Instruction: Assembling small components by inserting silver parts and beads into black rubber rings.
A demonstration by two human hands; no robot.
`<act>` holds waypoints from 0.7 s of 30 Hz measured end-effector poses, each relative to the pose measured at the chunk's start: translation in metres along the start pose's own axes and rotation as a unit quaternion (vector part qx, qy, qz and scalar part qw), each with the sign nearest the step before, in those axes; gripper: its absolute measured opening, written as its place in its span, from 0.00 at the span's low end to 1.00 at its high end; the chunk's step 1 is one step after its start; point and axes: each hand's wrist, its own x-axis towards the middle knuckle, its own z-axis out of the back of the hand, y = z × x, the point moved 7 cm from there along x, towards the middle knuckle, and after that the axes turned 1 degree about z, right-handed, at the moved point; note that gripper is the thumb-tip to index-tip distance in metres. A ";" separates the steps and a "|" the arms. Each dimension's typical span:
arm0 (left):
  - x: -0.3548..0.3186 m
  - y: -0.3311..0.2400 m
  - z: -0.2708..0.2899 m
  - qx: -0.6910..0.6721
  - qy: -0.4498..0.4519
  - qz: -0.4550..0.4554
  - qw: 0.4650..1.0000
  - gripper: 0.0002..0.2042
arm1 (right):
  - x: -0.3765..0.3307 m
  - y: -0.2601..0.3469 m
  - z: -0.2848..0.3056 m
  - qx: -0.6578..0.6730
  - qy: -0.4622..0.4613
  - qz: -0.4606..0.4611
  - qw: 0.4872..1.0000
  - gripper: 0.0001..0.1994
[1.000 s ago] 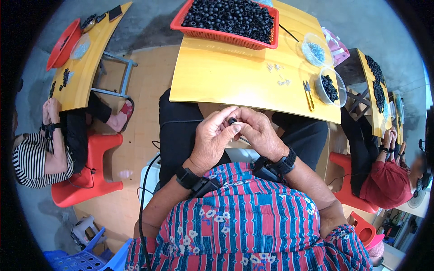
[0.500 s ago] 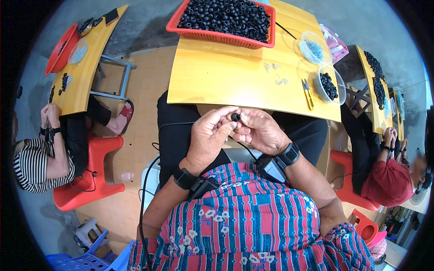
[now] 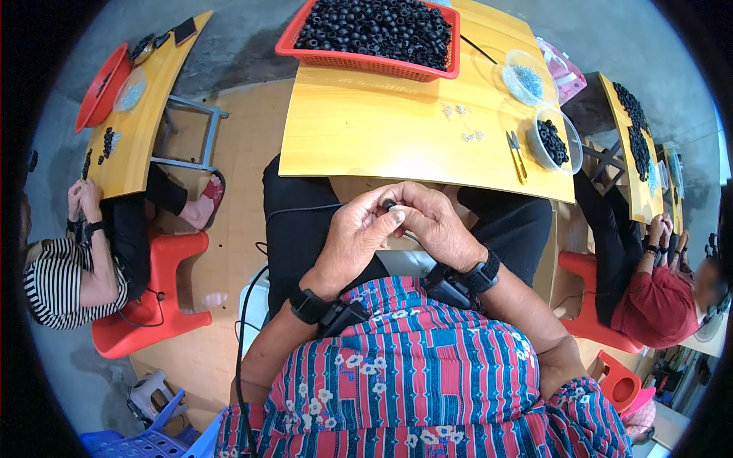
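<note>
Your left hand (image 3: pixel 357 243) and right hand (image 3: pixel 431 227) meet at frame centre, just below the near edge of the yellow table (image 3: pixel 397 137). Both are closed in a pinch on one small black ring part (image 3: pixel 389 204), fingertips of both touching it (mostly hidden, only a dark bit shows between the thumbs). Whether anything else is pinched with it, can't tell.

What changed: compared with a second ago the hands sit about the same spot over your lap, but the left thumb is now curled further over the part and the right fingers wrap closer, so the piece shows less than half a second ago. Judgement: you're mid-assembly on that single piece, working it between the fingertips, not done with it and not reaching for a new one.

Otherwise little differs. The red basket (image 3: pixel 366 59) of black rings stays at the top centre on the table, the clear bowl (image 3: pixel 556 141) of black rings and the second clear bowl (image 3: pixel 524 79) with pale small bits stay at upper right, the yellow snips (image 3: pixel 517 155) lie just left of the nearer bowl. Small pale bits (image 3: pixel 472 136) are scattered on the tabletop, untouched.

Co-workers (not yours): one in a striped shirt (image 3: pixel 57 282) at left, one in a red shirt (image 3: pixel 657 305) at right, each at their own yellow table.
</note>
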 end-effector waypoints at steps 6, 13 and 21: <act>-0.003 -0.009 0.001 0.077 -0.022 -0.066 0.995 0.17 | -0.003 0.013 0.002 -0.155 -0.043 0.078 0.984 0.05; -0.010 -0.014 0.003 0.102 -0.059 -0.088 0.989 0.16 | -0.002 0.024 -0.007 -0.145 -0.045 0.085 0.985 0.05; 0.002 -0.005 -0.002 0.000 -0.052 -0.071 0.996 0.23 | 0.002 0.005 0.018 0.058 -0.082 0.030 0.994 0.06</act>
